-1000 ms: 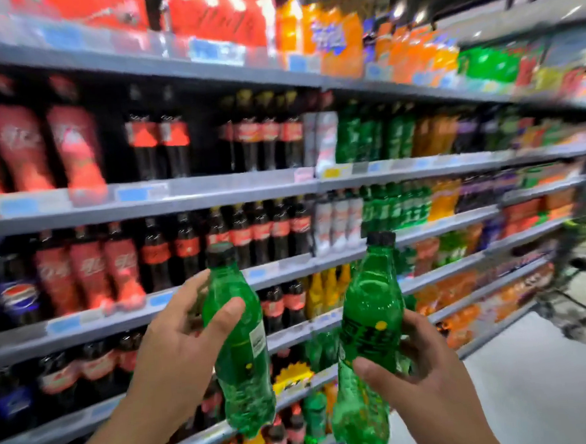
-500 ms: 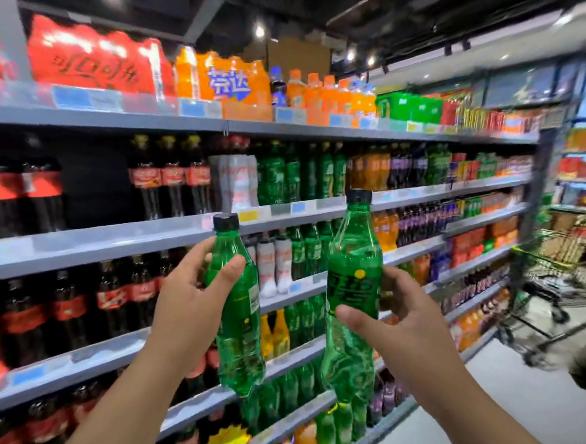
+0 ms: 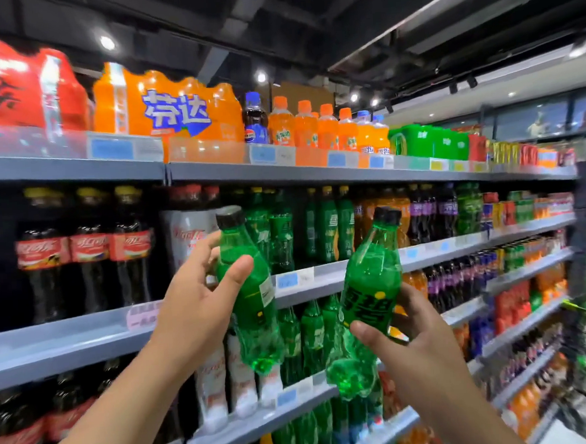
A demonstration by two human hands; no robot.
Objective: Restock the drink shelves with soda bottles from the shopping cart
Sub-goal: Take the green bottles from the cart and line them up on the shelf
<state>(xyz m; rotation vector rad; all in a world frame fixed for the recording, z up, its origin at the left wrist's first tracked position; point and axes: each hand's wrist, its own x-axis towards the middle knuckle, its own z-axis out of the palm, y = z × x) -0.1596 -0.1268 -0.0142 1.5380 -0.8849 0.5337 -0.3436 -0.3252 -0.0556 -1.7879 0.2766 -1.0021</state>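
Our left hand grips one green soda bottle; our right hand grips another green bottle, both raised before the drink shelves.

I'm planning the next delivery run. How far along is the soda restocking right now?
Done: the shelves look largely full, with shelved green bottles in rows. In hand: the left hand grips the left green bottle, the right hand the right green bottle, both held before the shelves, unplaced. Left: shelving both; any further stock is out of view.
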